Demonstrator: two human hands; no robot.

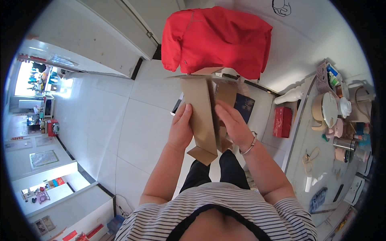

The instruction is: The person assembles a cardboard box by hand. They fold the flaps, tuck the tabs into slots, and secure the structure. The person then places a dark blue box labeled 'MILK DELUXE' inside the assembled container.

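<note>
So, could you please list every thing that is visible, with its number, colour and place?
carton: one, brown, centre
garment: one, red, top centre
flat item: one, dark blue, right of carton
worktop: one, whitish, right side
pot: one, beige, on worktop
basket: one, pink, upper right
scissors: one pair, beige handles, on worktop
box: one, red, left of worktop
floor: one, whitish, left and centre
small items: many, mixed colours, both rims, too small to name
trousers: one pair, black, below carton
shirt: one, striped, bottom
left hand: one, bare, carton's left side
right hand: one, bare, carton's right side
</note>
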